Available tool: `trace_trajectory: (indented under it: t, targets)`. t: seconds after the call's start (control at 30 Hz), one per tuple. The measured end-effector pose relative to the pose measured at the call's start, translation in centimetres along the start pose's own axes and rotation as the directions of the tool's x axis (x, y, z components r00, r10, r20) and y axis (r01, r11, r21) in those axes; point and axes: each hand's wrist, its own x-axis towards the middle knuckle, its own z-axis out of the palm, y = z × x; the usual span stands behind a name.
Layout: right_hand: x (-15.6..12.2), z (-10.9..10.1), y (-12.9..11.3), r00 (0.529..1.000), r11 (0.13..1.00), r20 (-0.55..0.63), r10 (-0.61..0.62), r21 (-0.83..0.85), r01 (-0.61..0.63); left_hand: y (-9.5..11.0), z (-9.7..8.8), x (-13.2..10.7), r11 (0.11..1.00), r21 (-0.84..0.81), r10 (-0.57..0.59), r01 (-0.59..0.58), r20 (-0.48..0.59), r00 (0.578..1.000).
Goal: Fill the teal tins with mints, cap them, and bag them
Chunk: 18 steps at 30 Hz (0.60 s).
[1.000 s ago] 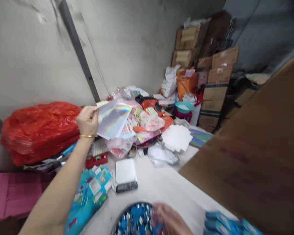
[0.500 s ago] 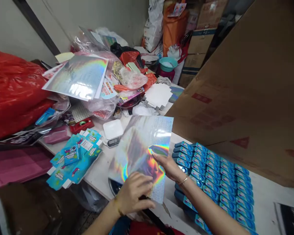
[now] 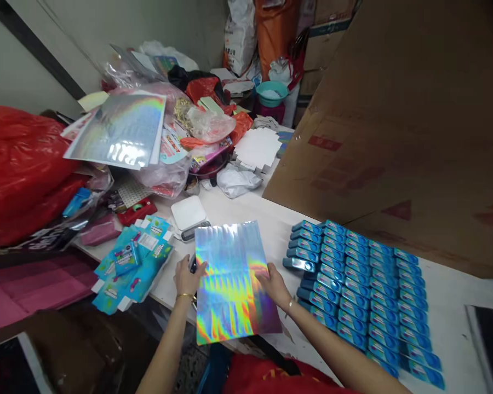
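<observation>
I am looking down at a white table [image 3: 246,210] crowded with packaging. In the lower middle of the frame, I am holding a shiny holographic rainbow sheet [image 3: 232,282] flat between both hands. My left hand [image 3: 187,277] is gripping its left edge, fingers curled onto the foil; my right hand [image 3: 274,284] is gripping its right edge the same way. The sheet's long axis is running from near my body up toward the frame's centre, so the hands are sitting either side of it, about equally near. Just right of the sheet, rows of small blue boxes [image 3: 359,284] are lying packed together. Left of it, flattened blue cartons [image 3: 133,262] are spilling over the table edge. A small white scale [image 3: 189,213] is sitting just above the sheet.
</observation>
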Motion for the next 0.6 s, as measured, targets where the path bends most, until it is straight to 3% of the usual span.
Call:
trace_trajectory:
  t: [0.07,0.27,0.4,0.6]
  targets:
    - [-0.3,0.4,0.7,0.996,0.995,-0.005,-0.089,-0.039,0.088,0.2,0.5,0.4,1.000,-0.006,0.008,-0.008,-0.041,0.999]
    - [0.7,1.4,2.0,0.983,0.968,0.087,-0.161,-0.178,0.174,1.8,0.4,3.6,0.996,-0.027,0.082,-0.087,-0.161,0.984]
    - [0.5,0.9,0.4,0.979,0.935,0.149,-0.140,-0.304,0.180,2.4,0.4,3.5,0.991,-0.016,0.128,-0.135,-0.221,0.967]
    - [0.4,0.2,-0.3,0.982,0.899,0.171,-0.076,-0.413,0.142,1.9,0.8,3.5,0.983,-0.011,0.176,-0.182,-0.217,0.960]
